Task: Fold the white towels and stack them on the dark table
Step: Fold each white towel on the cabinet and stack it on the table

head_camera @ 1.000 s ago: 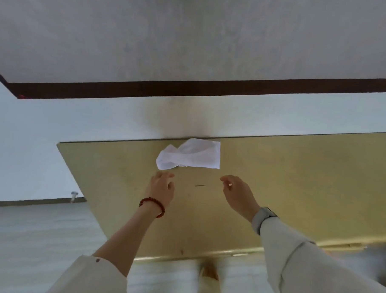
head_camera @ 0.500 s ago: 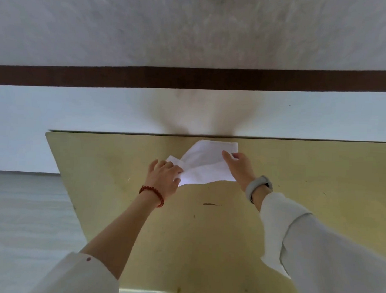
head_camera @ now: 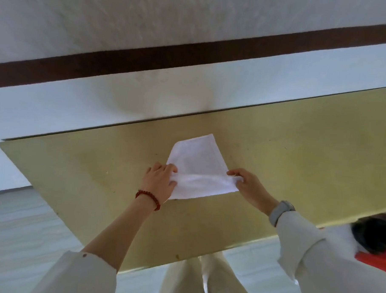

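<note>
1. Two hands grip one towel on bench: left hand pinches near-left corner, right hand near-right.
2. Towel lies beyond both hands; near edge runs left-right.

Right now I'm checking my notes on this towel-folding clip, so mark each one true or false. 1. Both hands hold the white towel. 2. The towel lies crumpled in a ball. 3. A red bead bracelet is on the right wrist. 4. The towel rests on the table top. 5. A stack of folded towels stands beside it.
1. True: the left hand and the right hand each pinch a near corner of the white towel.
2. False: it is spread out mostly flat, with its near edge lifted.
3. False: the red bead bracelet is on the left wrist; the right wrist wears a grey watch.
4. True: it lies on the table.
5. False: only this one towel shows.
</note>
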Demonstrator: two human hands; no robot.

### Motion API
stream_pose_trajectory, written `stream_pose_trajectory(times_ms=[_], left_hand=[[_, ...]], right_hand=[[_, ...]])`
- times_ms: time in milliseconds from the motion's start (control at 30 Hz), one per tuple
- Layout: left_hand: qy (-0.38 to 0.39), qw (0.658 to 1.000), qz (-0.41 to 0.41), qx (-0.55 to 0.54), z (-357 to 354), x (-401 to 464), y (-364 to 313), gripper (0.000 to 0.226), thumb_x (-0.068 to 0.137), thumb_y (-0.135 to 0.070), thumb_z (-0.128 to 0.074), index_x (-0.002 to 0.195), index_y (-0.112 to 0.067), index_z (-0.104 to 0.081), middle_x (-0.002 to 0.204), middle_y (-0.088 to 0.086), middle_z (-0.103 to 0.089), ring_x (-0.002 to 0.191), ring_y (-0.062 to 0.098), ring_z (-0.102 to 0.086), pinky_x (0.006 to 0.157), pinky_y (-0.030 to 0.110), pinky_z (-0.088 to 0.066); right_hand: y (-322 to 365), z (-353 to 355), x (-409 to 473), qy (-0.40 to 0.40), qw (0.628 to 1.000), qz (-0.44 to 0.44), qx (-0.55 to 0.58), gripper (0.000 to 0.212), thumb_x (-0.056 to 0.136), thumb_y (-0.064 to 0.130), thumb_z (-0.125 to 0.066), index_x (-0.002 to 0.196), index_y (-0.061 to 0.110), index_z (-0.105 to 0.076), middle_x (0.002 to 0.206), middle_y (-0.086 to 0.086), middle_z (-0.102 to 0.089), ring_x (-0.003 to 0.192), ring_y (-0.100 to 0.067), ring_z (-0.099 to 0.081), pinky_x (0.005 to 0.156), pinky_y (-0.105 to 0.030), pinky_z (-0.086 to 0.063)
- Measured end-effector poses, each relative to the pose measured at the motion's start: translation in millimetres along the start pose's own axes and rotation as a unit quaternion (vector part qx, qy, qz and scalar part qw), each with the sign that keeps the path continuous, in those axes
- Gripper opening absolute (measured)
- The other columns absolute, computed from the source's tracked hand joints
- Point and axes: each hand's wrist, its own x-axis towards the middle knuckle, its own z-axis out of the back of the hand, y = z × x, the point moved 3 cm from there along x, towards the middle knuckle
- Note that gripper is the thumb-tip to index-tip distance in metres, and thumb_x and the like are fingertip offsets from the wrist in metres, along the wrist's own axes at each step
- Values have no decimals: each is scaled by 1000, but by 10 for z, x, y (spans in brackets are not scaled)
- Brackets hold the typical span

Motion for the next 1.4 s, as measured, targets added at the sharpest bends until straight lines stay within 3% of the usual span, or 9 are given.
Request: stream_pose_trajectory(times_ms=[67,167,433,733,967,1067,1167,1300,1400], left_hand=[[-23,999,-33,-5,64,55,-139,18,89,-23,-49,104,-20,-59,104,-7,-63,108,15,-42,82,22,-27],[-39,996,-78,-8,198,202,-453,14,87,-21,-51,94,-20,-63,93,-7,-64,103,15,-44,76,20,-19],[-78,972,-220,-16,742,949,-2279,20,89,-23,-53,104,-12,-61,105,5,-62,92,26,-60,82,34,-45],[-229,909,-316,-149,1417,1278,-4327,10,84,-6,-59,90,-5,-67,93,13,-63,80,33,-60,68,27,-41],[-252,882,-392,-76,1003,1195,-4403,9,75,-3,-59,79,-6,-67,77,10,-66,69,31,-61,65,35,-48],[-176,902,-394,-13,583,1139,-4114,21,76,-15,-48,77,-12,-69,73,5,-65,68,27,-61,62,35,-49],[-65,913,-402,16,63,1084,-3746,15,70,-9,-56,73,-14,-70,71,2,-66,64,24,-64,60,30,-51],[93,957,-273,18,-513,1068,-3366,19,81,-2,-60,90,-13,-72,94,-1,-68,82,22,-64,69,20,-41],[169,965,-197,-33,-754,1155,-3311,17,85,-9,-59,99,-12,-69,97,-5,-65,85,13,-56,67,10,-35]], right_hand=[[-52,34,-100,20,999,-22,22,33,89,-3,-35,109,7,-59,80,-4,-56,66,-22,-50,55,-16,-34],[-149,223,-210,0,1000,-25,-8,27,93,5,-38,107,10,-61,102,-15,-62,88,-35,-58,64,-27,-36],[-426,2150,-844,-324,946,-33,10,21,92,6,-47,101,3,-65,99,-15,-66,91,-28,-57,67,-24,-32],[-685,4029,-1602,-548,832,25,82,17,92,17,-52,99,7,-63,85,-1,-58,84,-21,-56,71,-21,-35],[-1248,3838,-1723,-531,842,70,64,13,90,5,-54,98,1,-64,92,-3,-59,83,-15,-54,69,-5,-39],[-1644,3357,-1667,-474,877,51,54,12,88,1,-56,95,0,-65,90,-4,-60,82,-15,-56,74,0,-39],[-2108,2813,-1581,-388,918,-28,73,12,88,5,-57,96,8,-66,91,1,-62,86,-17,-60,77,-14,-43],[-2505,2282,-1479,-268,954,-118,64,17,90,6,-53,101,9,-67,99,-1,-65,89,-19,-60,72,-9,-39],[-2600,2232,-1395,-259,951,-156,61,22,91,5,-49,107,6,-66,110,-8,-66,101,-26,-59,84,-26,-41]])
